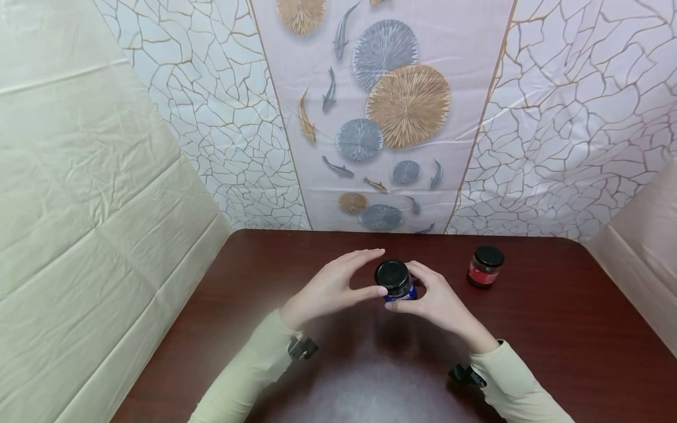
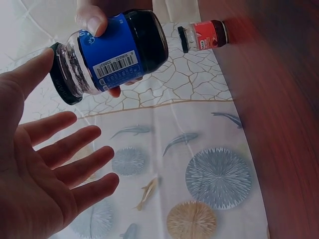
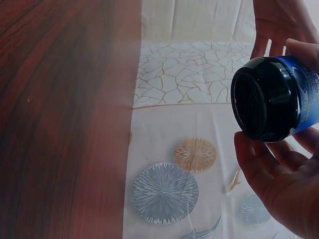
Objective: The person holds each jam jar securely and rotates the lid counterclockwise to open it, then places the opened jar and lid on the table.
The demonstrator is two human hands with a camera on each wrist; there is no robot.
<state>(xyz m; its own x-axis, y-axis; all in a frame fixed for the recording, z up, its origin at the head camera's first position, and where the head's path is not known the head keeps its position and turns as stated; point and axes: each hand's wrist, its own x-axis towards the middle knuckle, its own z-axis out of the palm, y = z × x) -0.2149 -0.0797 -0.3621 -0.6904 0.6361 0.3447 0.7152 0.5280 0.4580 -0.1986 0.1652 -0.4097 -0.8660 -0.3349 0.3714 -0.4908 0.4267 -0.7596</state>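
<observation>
A glass jar with a blue label point(image 1: 404, 294) and a black lid point(image 1: 391, 273) is held up above the table. My right hand point(image 1: 439, 299) grips it around the label, thumb on the near side. In the left wrist view the jar point(image 2: 112, 52) lies tilted, its barcode showing and its dark bottom pointing away. The left hand point(image 1: 338, 282) is spread beside the lid, its thumb tip at the lid's edge and the other fingers extended, apart from the jar. From the right wrist, the dark jar base point(image 3: 264, 99) hides part of the fingers.
A second jar with a red label point(image 1: 483, 275) and black lid stands on the dark red-brown table point(image 1: 555, 329), to the right of my right hand. Behind the table hangs a patterned cloth point(image 1: 328, 194); plain cream cloth point(image 1: 106, 235) borders the left side.
</observation>
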